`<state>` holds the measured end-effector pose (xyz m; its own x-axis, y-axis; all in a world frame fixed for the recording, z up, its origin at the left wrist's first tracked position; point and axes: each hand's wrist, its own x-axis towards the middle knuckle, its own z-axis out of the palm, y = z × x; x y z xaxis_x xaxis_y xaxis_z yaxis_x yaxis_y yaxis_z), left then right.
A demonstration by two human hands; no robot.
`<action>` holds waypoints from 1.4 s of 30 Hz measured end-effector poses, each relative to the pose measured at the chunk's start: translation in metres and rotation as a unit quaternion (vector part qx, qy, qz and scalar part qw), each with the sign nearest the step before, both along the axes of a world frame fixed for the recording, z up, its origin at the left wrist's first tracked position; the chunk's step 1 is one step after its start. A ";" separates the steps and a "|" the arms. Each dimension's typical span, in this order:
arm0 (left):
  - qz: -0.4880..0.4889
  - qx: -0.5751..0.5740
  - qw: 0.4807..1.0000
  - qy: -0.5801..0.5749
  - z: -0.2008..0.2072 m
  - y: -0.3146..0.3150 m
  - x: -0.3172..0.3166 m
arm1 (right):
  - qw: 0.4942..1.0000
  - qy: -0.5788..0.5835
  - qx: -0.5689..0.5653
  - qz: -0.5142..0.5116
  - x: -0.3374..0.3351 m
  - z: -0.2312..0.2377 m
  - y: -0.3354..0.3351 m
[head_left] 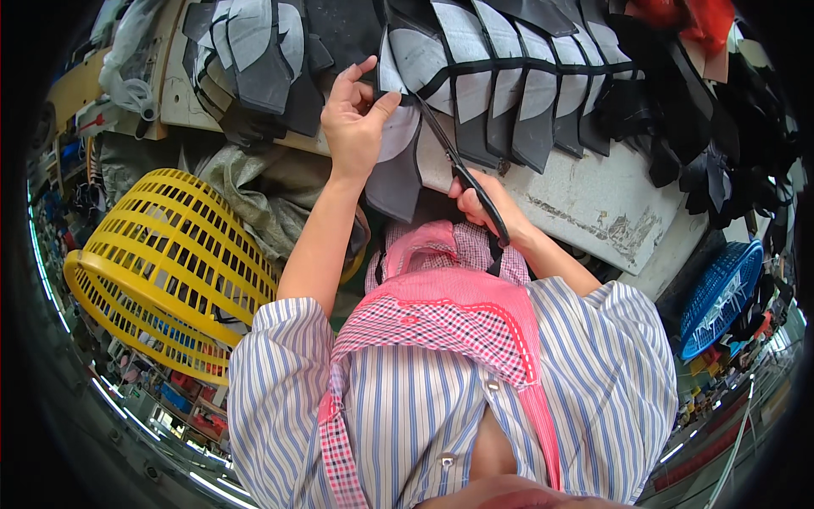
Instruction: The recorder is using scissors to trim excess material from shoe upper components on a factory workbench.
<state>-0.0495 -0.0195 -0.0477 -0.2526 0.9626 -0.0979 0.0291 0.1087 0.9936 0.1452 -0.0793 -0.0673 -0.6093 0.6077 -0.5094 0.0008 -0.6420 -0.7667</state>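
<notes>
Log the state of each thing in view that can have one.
Left hand: thumb against a grey-and-white piece
Right hand: closed around scissors
Scissors: tips by the pieces, blade opening unclear
Row of pieces: joined, hanging over the table edge
Table: scuffed
Apron: worn over striped shirt
Yellow basket: contents unclear
</notes>
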 end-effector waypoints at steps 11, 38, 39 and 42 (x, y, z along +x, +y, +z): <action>0.034 -0.021 0.999 -0.024 0.000 -0.002 0.006 | 0.917 -0.335 0.184 0.112 -0.013 0.020 0.009; -0.005 -0.038 0.978 -0.204 -0.004 0.008 -0.044 | 0.984 -0.085 0.138 0.077 -0.024 0.005 0.011; -0.004 -0.035 0.981 -0.192 -0.004 0.007 -0.044 | 0.993 -0.044 0.073 0.078 -0.024 0.008 0.010; -0.009 -0.040 0.982 -0.182 -0.003 0.007 -0.044 | 0.997 0.026 -0.002 0.076 -0.022 0.005 0.012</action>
